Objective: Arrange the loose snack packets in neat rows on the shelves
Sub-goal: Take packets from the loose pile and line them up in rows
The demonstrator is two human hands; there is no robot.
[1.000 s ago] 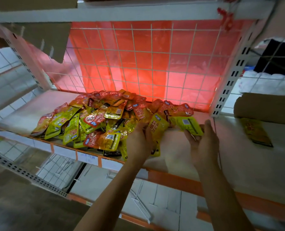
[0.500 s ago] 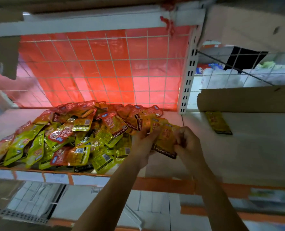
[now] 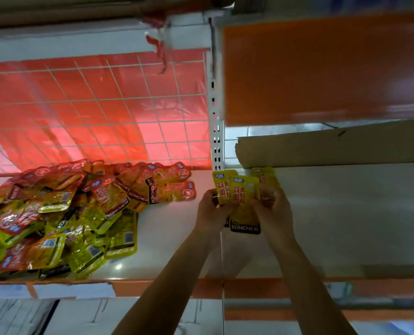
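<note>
Hands are working just below the slotted upright post (image 3: 216, 146): the left hand (image 3: 211, 212) and the right hand (image 3: 273, 212) are both pinching a small fan of yellow packets (image 3: 239, 197), fingers curled round its edges. Left of the post, the loose pile (image 3: 63, 213) is lying heaped on the shelf (image 3: 177, 250). Foil is probably sliding on foil, so a slack pinch is risking the fan splaying or dropping off the front lip.

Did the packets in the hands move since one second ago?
Yes, rightward: the packets were left of the white post, now right of it.
</note>
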